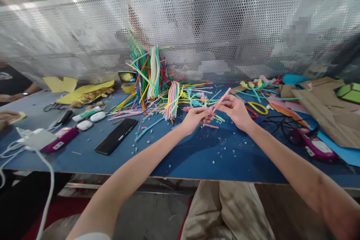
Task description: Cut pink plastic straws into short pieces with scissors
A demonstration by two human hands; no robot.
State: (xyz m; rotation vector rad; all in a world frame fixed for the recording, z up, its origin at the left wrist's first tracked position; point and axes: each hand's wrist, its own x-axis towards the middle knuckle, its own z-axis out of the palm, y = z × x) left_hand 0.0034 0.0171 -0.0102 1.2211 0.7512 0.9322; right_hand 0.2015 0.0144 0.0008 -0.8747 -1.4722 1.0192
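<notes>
Both my hands meet over the middle of the blue table (191,157), closed on a pink pipe cleaner (223,97). My left hand (196,119) pinches its lower end between thumb and fingers. Higher up, my right hand (234,110) grips it, and the tip sticks out up and to the right. A short pink piece (210,126) lies on the table just below the hands. Behind my left hand are a bundle of pastel pipe cleaners (172,101) and blue fuzzy flower shapes (194,102), partly hidden by the fingers.
Scissors (258,108) lie right of my right hand, near brown paper (323,108) and a purple power strip (313,143). To the left are a black phone (116,136), white cases (84,125) and another power strip (60,139). A perforated metal screen (197,26) stands behind. Another person's hand (9,117) rests at far left.
</notes>
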